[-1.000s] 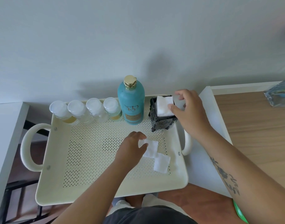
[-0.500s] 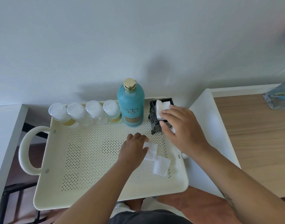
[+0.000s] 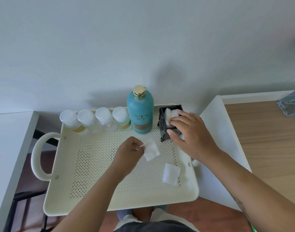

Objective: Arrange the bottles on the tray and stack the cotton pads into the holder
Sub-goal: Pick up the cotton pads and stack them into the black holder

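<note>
A cream perforated tray [image 3: 96,164] carries several small clear bottles [image 3: 101,120] in a row along its far edge, with a tall teal bottle [image 3: 140,114] to their right. At the far right corner stands a black cotton pad holder [image 3: 163,124] with white pads [image 3: 170,113] inside. My right hand [image 3: 192,133] rests on the holder, fingers pressing on the pads and thumb against its front. My left hand [image 3: 128,153] pinches a square cotton pad [image 3: 151,150] lifted just off the tray floor. Another pad [image 3: 171,174] lies flat near the tray's right side.
A white side panel [image 3: 220,136] and a wooden desk top [image 3: 269,143] border the tray on the right; a clear glass object [image 3: 292,104] sits at the desk's far edge. A white surface [image 3: 7,148] lies left. The wall is directly behind the tray.
My right hand pushed a pad down into the holder and now grips it. My left hand picked one pad up from the pair on the tray.
</note>
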Demonstrator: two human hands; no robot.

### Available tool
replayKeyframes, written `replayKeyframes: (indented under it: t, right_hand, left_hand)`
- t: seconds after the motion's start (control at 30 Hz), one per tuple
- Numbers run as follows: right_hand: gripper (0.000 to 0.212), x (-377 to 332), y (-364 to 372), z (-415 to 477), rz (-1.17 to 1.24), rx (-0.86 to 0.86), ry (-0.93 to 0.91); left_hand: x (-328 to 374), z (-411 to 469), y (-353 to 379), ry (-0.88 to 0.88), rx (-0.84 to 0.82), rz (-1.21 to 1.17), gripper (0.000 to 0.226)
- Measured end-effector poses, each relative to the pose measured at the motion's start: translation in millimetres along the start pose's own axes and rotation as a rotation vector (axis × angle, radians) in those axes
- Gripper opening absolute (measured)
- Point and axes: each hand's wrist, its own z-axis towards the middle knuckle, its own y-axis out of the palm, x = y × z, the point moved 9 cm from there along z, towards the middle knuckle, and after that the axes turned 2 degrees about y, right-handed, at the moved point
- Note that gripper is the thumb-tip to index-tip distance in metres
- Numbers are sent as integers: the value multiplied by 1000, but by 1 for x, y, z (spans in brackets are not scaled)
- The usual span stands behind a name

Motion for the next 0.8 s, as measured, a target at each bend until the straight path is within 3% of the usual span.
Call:
replayKeyframes:
  t: [0.13,0.2,0.47,0.67,0.8]
  right_hand:
    - [23,-5,-32,-9,162,260,25]
    - [20,-7,-40,-16,303,302,75]
    - [19,-1,-14,-40,921,-10,537]
    - [4,7,-16,-35,968,9,582]
    - [5,29,-24,-17,873,136,635]
  left_hand:
    - [32,-9,-13,72,5,-220,3]
    - [49,-14,-13,108,-13,-306,5]
    - [97,-24,0,223,-110,-432,7]
    - [99,-23,5,220,-120,-448,8]
    - [75,-22,8,128,-33,-382,10]
